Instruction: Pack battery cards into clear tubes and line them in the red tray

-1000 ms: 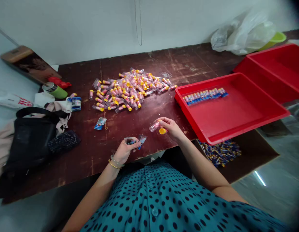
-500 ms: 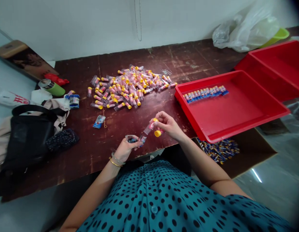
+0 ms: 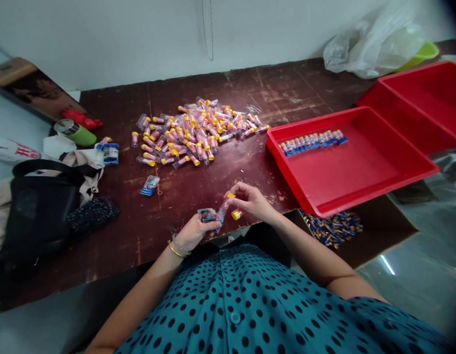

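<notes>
Head view: nearest is a teal shirt with black polka dots, and ahead of it two bare hands meet over the near edge of a dark red-brown wooden surface. The left hand has its fingers clamped on small clear plastic packets with blue print. The right hand pinches a clear, pink-filled plastic tube with a yellow cap, tilted, its lower end at the left thumb; whether it is inside a packet, I cannot tell. A second yellow-capped tube sits under the right fingers. To the right, below the surface, an open brown cardboard box contains many small blue-and-yellow pieces. Left of the hands, flat blue-and-clear packets lie on the surface. A shallow red plastic tray, on the right, holds a row of blue-bottomed, yellow-capped tubes along its left far part. Farther off lies a loose heap of pink, yellow-capped tubes, and behind everything stands a pale wall.
</notes>
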{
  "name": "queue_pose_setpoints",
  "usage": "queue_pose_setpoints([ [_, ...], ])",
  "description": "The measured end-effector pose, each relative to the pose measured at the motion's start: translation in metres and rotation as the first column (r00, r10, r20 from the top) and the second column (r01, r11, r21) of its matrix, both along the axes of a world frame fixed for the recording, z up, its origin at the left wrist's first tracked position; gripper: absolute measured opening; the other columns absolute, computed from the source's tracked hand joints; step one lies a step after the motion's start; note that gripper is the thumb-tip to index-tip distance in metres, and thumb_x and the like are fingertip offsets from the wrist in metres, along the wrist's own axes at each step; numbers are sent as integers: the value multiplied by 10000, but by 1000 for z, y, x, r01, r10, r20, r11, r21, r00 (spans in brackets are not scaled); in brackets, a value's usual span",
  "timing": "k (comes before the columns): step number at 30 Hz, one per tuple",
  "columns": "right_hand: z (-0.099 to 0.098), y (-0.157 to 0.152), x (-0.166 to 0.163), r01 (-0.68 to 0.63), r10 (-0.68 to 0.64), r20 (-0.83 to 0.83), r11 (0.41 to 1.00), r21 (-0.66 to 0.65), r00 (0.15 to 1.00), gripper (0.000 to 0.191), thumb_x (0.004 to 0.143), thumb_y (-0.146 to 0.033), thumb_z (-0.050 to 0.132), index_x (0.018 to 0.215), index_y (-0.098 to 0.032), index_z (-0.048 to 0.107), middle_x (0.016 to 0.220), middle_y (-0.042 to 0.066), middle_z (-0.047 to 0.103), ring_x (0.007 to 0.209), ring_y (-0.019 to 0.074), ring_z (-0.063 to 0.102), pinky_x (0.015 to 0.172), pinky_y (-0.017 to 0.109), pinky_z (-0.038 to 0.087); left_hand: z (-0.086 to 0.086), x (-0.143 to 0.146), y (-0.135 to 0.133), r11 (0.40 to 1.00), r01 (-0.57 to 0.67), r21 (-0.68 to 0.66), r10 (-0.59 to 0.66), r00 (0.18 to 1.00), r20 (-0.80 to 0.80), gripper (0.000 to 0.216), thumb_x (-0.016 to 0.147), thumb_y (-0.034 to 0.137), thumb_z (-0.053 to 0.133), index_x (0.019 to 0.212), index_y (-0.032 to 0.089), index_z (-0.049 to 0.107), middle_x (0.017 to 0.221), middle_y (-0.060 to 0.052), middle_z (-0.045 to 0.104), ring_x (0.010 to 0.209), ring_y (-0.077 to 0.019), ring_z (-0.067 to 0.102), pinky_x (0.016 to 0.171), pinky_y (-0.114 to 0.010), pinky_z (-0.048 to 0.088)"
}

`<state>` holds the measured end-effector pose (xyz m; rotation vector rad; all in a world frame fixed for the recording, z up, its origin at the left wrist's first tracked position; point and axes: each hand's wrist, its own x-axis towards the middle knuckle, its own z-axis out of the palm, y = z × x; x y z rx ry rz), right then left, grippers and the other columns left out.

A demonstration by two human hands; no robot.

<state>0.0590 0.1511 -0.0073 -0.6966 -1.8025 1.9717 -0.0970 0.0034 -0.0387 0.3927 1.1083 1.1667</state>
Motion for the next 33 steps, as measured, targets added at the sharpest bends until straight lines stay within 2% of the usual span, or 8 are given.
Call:
queue_pose_setpoints([
  [5,-8,-16,5,39,-44,69,996,80,997,246,807,-393,714,899,-201,589,860,3,686,707,135,647,652,269,552,3,9,2,999,-24,29,22,998,53,304,769,383,752,937,155,642,764,-23,666,617,-108,579,506,-204,416],
  [11,-21,-44,12,34,-38,112,999,37,993,371,803,-431,717,1083,-227,584,849,2,703,627,134,655,559,241,546,4,14,3,994,-79,-79,90,983,160,338,733,408,783,927,149,685,757,-28,672,640,-124,606,552,-222,478],
  [14,-21,-48,12,64,-73,93,993,103,993,354,798,-428,720,1065,-220,615,953,22,704,697,139,668,607,242,555,6,17,5,985,-112,-129,137,969,205,383,672,379,835,962,168,701,810,-28,688,689,-144,630,612,-257,524],
  [18,-18,-45,12,101,-110,50,984,150,993,276,803,-431,713,969,-217,660,1086,31,685,849,163,663,714,265,561,9,20,10,988,-109,-112,133,961,244,380,670,363,840,974,175,713,848,-38,705,736,-165,646,680,-297,550],
  [29,-21,-38,14,152,-152,-8,987,49,988,225,797,-379,725,924,-199,683,1063,37,689,938,173,645,857,298,523,2,22,17,991,-101,-84,116,973,199,358,712,373,808,993,176,707,849,-30,698,721,-141,632,663,-260,522],
  [31,-23,-37,16,161,-161,-4,986,39,987,248,795,-375,727,972,-209,676,1069,35,681,898,159,640,816,280,526,3,24,20,990,-106,-93,123,972,202,362,699,370,818,983,173,711,870,-32,701,744,-144,636,688,-264,526],
  [33,-24,-36,16,188,-188,27,982,3,982,354,779,-380,742,1086,-237,639,1137,35,655,773,124,624,696,246,528,4,26,24,990,-107,-88,123,972,198,357,688,369,826,965,172,716,888,-32,704,766,-146,639,722,-271,529],
])
